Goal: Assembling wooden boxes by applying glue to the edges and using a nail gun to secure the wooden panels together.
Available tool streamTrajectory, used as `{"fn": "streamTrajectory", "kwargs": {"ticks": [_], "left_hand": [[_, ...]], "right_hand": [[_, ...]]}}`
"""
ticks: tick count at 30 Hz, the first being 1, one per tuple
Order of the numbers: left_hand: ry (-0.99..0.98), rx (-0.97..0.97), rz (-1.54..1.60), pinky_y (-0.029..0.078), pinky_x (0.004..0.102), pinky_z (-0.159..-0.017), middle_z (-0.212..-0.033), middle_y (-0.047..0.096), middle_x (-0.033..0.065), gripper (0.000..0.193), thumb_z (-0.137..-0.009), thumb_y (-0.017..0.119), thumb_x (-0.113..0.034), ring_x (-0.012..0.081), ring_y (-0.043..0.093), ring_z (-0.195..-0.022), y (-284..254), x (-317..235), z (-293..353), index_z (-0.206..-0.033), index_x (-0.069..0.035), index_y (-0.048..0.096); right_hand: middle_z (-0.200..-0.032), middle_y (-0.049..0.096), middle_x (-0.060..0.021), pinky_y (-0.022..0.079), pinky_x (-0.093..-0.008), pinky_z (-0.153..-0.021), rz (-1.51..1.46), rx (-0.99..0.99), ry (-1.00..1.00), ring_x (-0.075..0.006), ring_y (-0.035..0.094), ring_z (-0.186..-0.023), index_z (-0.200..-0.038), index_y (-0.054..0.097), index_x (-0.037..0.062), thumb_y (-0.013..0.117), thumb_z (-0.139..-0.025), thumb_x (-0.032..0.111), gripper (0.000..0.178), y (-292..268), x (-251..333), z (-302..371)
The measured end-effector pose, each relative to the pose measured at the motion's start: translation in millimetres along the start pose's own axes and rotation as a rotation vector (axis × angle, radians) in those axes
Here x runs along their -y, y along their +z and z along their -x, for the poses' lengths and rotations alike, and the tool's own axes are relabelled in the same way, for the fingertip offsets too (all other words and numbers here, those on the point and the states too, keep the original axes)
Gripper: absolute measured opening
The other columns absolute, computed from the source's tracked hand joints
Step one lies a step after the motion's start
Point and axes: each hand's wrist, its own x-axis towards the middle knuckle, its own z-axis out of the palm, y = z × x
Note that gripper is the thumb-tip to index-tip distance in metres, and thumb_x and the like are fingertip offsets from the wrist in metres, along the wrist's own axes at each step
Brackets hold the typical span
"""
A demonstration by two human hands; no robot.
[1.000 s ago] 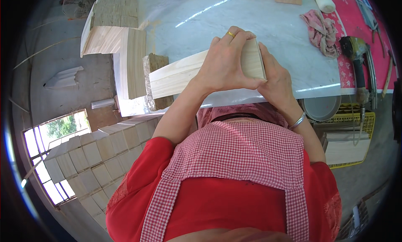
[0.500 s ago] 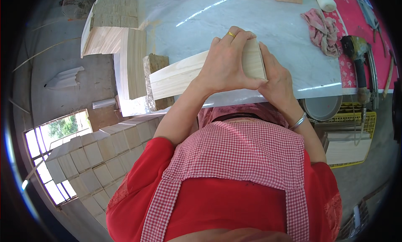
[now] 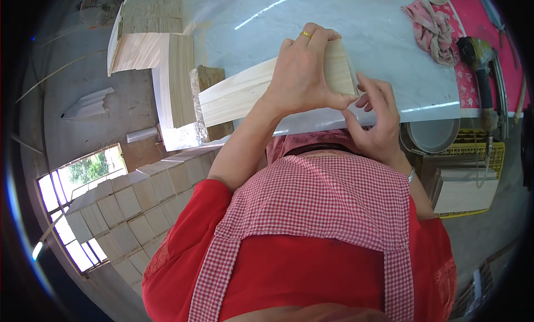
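Observation:
A long pale wooden piece, shaped like a narrow box (image 3: 238, 94), lies on the pale worktable (image 3: 253, 32). Its far-left end meets a rough wooden block (image 3: 207, 80). My left hand (image 3: 303, 71) spans the right end of the piece, thumb on the near edge and fingers over the far edge, gripping it. Just right of that end, my right hand (image 3: 379, 113) is held apart from the wood. Its fingers are parted and curved, with nothing visible between them.
Stacked wooden boards (image 3: 150, 21) stand at the table's left. Many box-like wooden pieces (image 3: 128, 202) are piled lower left. On the right are a crumpled pink cloth (image 3: 431, 32), a nail gun (image 3: 478, 66), a round metal pan (image 3: 434, 135) and a yellow crate (image 3: 497, 155) holding boards.
My right hand has come off the end of the wooden piece, moving right and toward me, and its fingers have parted. My left hand keeps its grip.

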Motion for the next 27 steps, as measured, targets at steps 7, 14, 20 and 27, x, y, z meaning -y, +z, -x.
{"fn": "streamTrajectory", "kwargs": {"ticks": [7, 14, 20, 27], "left_hand": [[0.018, -0.014, 0.029, 0.047, 0.0421, -0.079, -0.107, 0.056, 0.015, 0.085, -0.047, 0.086, -0.038, 0.0335, 0.058, -0.092, 1.6, 2.4, 0.1, -0.116, -0.001, 0.054], [0.021, -0.017, 0.035, 0.05, 0.0423, -0.076, -0.106, 0.056, 0.0157, 0.085, -0.047, 0.087, -0.037, 0.0335, 0.059, -0.09, 3.1, 1.8, -0.6, -0.116, 0.0, 0.054], [0.008, -0.015, 0.019, 0.051, 0.0416, -0.076, -0.106, 0.056, 0.0157, 0.085, -0.047, 0.088, -0.038, 0.0332, 0.06, -0.09, 3.4, 1.0, -1.6, -0.115, 0.0, 0.054], [0.017, -0.024, 0.011, 0.052, 0.0412, -0.075, -0.106, 0.056, 0.0155, 0.085, -0.047, 0.088, -0.039, 0.033, 0.06, -0.09, 4.7, 1.3, -3.1, -0.114, 0.0, 0.055]], "right_hand": [[-0.115, 0.055, -0.0137, 0.055, -0.03, -0.068, -0.053, -0.124, -0.089, -0.0207, 0.061, -0.082, -0.129, 0.057, -0.0003, 0.074, -0.072, -0.003, 0.059, 5.7, 5.4, 14.7], [-0.114, 0.055, -0.0135, 0.054, -0.0298, -0.068, -0.049, -0.117, -0.114, -0.0202, 0.061, -0.079, -0.125, 0.059, -0.001, 0.073, -0.073, -0.003, 0.054, 2.2, 3.8, 13.4], [-0.113, 0.055, -0.0127, 0.052, -0.0294, -0.067, -0.108, -0.074, -0.117, -0.0178, 0.061, -0.077, -0.125, 0.058, -0.0011, 0.069, -0.073, -0.006, 0.054, -1.7, 3.8, 9.5], [-0.112, 0.054, -0.0122, 0.049, -0.0295, -0.067, -0.177, -0.051, -0.102, -0.0166, 0.06, -0.077, -0.126, 0.057, -0.001, 0.068, -0.072, -0.004, 0.055, -4.4, 2.5, 7.9]]}}
